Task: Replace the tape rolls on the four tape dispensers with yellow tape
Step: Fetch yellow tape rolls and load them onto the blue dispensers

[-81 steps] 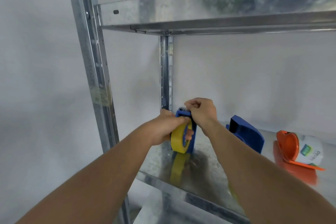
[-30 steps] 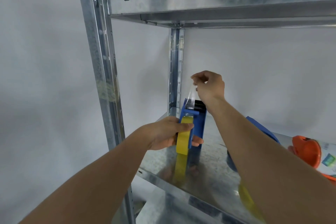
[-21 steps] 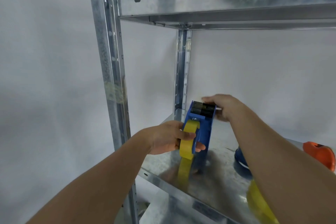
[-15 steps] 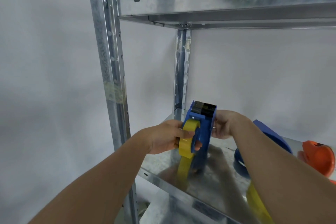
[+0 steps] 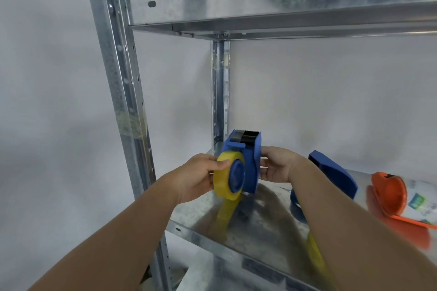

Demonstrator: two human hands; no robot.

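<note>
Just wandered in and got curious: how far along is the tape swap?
One blue dispenser, held between the left hand and right hand, carries a yellow roll. Left to do: a second blue dispenser shows no roll from here, and an orange one holds a pale roll. A fourth isn't visible.

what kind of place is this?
Probably a storeroom or workshop corner: bare galvanized steel shelving with slotted uprights against a plain white wall, holding only tape dispensers, blue and orange.
</note>
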